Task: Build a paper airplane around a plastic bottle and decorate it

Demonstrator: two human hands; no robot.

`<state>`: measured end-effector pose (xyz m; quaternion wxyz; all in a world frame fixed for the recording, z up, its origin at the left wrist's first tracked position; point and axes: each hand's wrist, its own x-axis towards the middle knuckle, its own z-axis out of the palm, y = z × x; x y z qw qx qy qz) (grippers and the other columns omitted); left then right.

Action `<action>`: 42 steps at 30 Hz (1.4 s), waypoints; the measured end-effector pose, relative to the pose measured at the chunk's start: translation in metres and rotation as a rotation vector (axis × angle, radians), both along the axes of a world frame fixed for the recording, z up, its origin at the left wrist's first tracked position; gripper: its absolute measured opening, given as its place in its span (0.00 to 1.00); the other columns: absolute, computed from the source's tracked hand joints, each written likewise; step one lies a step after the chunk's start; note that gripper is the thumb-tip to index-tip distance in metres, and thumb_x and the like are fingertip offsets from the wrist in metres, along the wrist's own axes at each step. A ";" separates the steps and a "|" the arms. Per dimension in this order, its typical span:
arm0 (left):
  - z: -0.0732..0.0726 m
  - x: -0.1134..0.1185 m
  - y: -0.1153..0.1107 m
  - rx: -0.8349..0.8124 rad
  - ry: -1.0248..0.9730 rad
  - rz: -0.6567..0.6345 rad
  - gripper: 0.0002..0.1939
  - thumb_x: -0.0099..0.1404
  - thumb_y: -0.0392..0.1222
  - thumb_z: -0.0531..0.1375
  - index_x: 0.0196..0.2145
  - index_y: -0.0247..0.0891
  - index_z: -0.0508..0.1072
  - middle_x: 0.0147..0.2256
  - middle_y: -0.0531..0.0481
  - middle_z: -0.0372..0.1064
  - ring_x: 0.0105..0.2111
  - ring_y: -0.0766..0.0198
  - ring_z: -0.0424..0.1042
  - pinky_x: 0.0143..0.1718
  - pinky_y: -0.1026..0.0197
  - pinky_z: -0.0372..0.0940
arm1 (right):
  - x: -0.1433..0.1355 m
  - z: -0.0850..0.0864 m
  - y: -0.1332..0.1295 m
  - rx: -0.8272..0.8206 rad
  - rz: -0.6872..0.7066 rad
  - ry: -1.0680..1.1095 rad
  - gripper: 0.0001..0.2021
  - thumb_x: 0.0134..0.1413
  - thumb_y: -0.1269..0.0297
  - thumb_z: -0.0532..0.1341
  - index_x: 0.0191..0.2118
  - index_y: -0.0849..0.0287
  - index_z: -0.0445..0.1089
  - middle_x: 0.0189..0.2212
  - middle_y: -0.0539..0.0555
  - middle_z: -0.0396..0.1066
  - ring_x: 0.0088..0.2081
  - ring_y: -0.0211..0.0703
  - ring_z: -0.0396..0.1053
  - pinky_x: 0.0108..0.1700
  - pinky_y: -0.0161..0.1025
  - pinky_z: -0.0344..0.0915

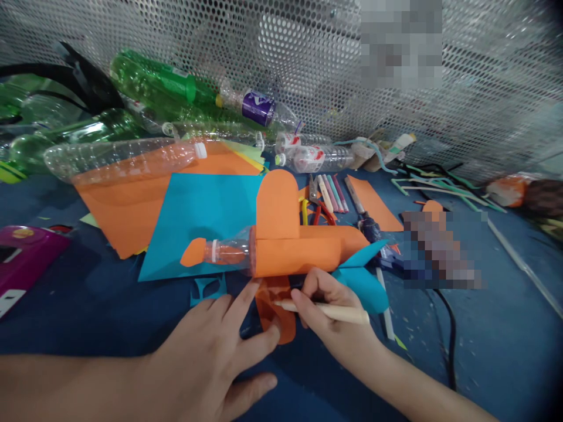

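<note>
A toy plane made from a clear plastic bottle wrapped in orange paper (pixel 303 258) lies on its side across the table, its bottle neck to the left. One orange paper wing (pixel 278 205) points away from me. The nearer orange wing (pixel 288 328) lies toward me in shadow. At the right end are blue paper tail fins (pixel 364 287). My left hand (pixel 220 340) is open, fingers spread, with fingertips resting on the nearer wing. My right hand (pixel 332 310) grips a cream-coloured marker (pixel 345 312). The marker's tip meets that wing, or hovers just over it.
Blue paper (pixel 202 205) and orange paper (pixel 127 211) lie behind the plane. Several markers (pixel 332 193), red-handled pliers (pixel 314 199) and a glue gun (pixel 373 228) sit beyond it. Plastic bottles (pixel 153 79) line the perforated metal wall. A purple box (pixel 30 258) stands left; a black cable (pixel 452 334) runs right.
</note>
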<state>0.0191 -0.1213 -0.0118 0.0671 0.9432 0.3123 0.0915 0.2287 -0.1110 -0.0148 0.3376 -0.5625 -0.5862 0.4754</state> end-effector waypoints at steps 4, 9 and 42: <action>0.000 0.000 -0.001 -0.003 0.002 0.027 0.19 0.65 0.52 0.53 0.52 0.47 0.65 0.54 0.32 0.56 0.35 0.50 0.69 0.30 0.45 0.68 | 0.001 -0.001 -0.001 -0.006 -0.015 0.021 0.15 0.57 0.59 0.56 0.23 0.55 0.52 0.15 0.42 0.52 0.18 0.32 0.49 0.23 0.33 0.56; -0.002 0.001 -0.002 -0.001 -0.021 0.021 0.20 0.64 0.52 0.54 0.52 0.46 0.65 0.54 0.31 0.56 0.35 0.49 0.69 0.30 0.44 0.68 | 0.003 -0.006 -0.002 -0.011 -0.010 0.009 0.15 0.58 0.58 0.56 0.24 0.55 0.52 0.16 0.42 0.52 0.19 0.33 0.48 0.24 0.34 0.55; -0.003 -0.001 0.000 0.043 -0.039 0.013 0.21 0.64 0.52 0.54 0.53 0.46 0.65 0.52 0.32 0.58 0.34 0.51 0.70 0.29 0.46 0.69 | 0.006 -0.003 0.001 0.092 -0.138 -0.010 0.15 0.58 0.61 0.56 0.23 0.55 0.53 0.16 0.42 0.52 0.19 0.33 0.51 0.25 0.31 0.58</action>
